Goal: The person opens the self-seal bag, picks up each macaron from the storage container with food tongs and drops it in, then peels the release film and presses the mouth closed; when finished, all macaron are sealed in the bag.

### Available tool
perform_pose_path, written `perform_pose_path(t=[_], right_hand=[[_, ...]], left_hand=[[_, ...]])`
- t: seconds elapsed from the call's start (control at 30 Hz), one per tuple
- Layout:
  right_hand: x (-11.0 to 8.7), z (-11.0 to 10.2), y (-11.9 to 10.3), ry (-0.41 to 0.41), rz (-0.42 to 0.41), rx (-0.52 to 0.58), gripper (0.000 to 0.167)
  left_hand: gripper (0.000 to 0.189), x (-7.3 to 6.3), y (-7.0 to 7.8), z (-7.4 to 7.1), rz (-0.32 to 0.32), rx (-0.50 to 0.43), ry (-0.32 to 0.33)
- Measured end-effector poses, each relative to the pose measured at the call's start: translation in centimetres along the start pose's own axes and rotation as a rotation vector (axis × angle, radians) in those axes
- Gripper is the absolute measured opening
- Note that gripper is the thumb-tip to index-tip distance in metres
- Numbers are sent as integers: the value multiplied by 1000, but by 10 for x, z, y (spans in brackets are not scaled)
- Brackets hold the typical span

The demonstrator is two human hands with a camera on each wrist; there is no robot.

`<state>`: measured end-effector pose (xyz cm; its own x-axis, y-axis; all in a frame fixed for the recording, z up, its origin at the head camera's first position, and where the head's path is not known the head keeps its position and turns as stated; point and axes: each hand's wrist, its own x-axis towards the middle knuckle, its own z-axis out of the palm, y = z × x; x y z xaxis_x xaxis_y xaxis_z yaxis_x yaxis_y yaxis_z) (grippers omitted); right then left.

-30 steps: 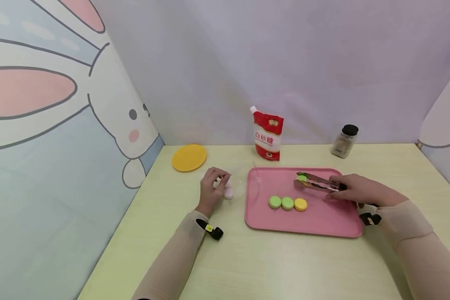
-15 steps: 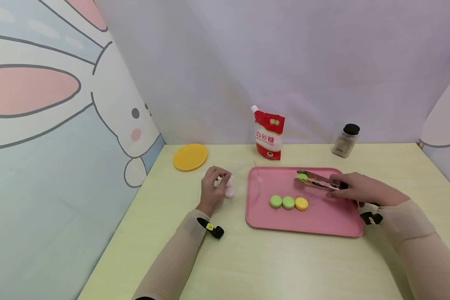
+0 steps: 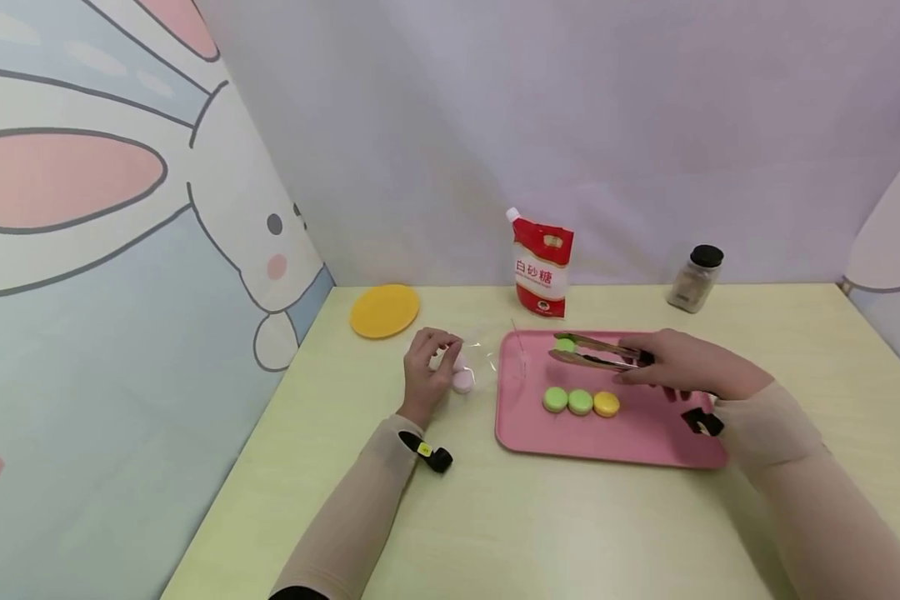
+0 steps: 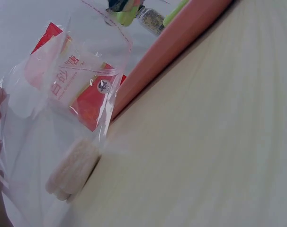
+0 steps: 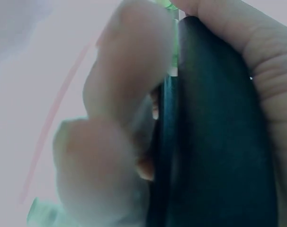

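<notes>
My left hand (image 3: 426, 379) pinches the edge of a clear plastic zip bag (image 3: 483, 357), whose mouth gapes toward the tray in the left wrist view. Pale pink macarons (image 4: 75, 169) lie at the bottom of the bag on the table. In my right hand (image 3: 678, 364) is a pair of metal tongs (image 3: 587, 360) with dark handles (image 5: 224, 127). A green macaron (image 3: 565, 343) sits between the tong tips, over the left back part of the pink tray (image 3: 645, 446). Two green macarons (image 3: 580, 402) and a yellow macaron (image 3: 607, 405) form a row on the tray.
Behind the tray stands a red and white sugar pouch (image 3: 542, 271). A black-lidded jar (image 3: 696, 279) is at the back right. A yellow plate (image 3: 385, 312) lies at the back left, beyond my left hand. The wall rises behind the table.
My right hand has carried the tongs and green macaron leftward across the tray, closer to the bag. The left hand keeps its hold on the bag, almost unmoved.
</notes>
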<state>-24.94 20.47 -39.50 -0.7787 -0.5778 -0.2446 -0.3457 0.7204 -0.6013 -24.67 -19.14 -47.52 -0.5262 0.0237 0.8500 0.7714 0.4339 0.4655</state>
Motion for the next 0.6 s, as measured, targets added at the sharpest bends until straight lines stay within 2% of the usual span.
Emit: perform_pose_path(t=[0.17, 0.33, 0.47, 0.6], right_hand=[[38, 1, -40, -57, -16, -23, 37], [74, 9, -74, -133, 40, -35, 46], [96, 21, -92, -182, 29, -33, 50], [106, 31, -95, -171, -5, -64, 44]], left_hand=[[12, 6, 15, -4, -22, -10, -10], [12, 9, 19, -6, -18, -16, 7], [9, 9, 18, -5, -3, -24, 11], [9, 10, 19, -6, 10, -25, -4]])
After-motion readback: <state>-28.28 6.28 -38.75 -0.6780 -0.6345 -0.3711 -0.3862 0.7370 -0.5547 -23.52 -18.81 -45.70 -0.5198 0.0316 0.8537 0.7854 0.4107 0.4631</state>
